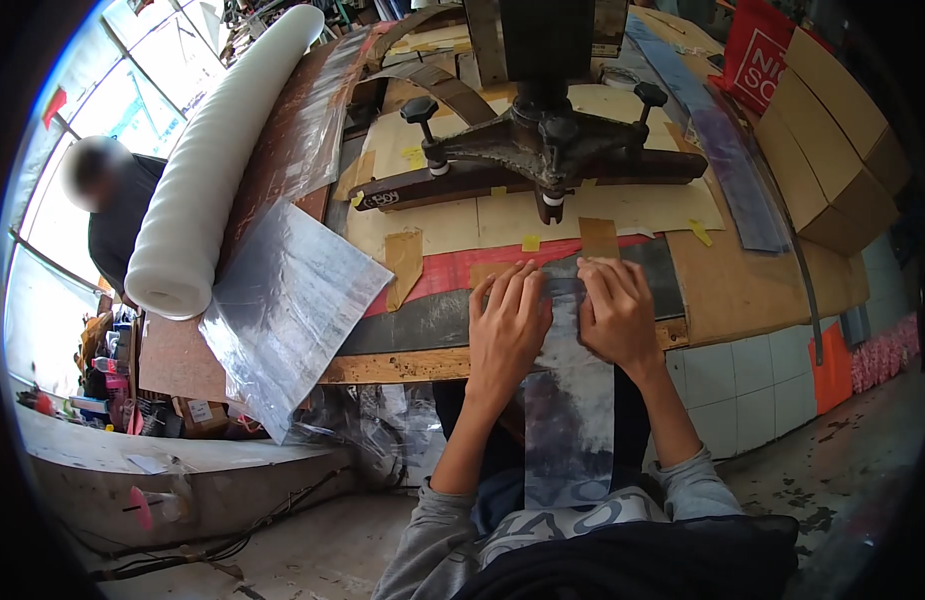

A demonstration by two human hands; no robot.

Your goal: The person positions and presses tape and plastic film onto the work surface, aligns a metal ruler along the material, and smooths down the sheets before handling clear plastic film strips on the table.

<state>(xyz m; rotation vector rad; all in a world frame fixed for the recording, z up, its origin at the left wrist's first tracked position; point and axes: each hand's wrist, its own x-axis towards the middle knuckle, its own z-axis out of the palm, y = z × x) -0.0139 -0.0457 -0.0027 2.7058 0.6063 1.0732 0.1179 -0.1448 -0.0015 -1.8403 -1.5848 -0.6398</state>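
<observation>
A long strip of clear plastic film [573, 430] runs from the work table's front edge down over my lap. My left hand [510, 318] is closed at its upper left edge, with fingers bent and pressed together. On the opposite edge my right hand [619, 308] is closed in the same way. The fingertips of both hands rest near the strip's top end, so their exact grip is partly hidden. Just beyond them stands a dark metal press head [548, 150] with a long bar [643, 172], over a pale board [503, 215].
A larger clear plastic sheet [293, 290] hangs over the table edge [403, 368] at left. Beside it lies a white foam roll [218, 170]. Cardboard [818, 150] and a bluish plastic strip [743, 200] are at right. Another person [123, 215] is at far left.
</observation>
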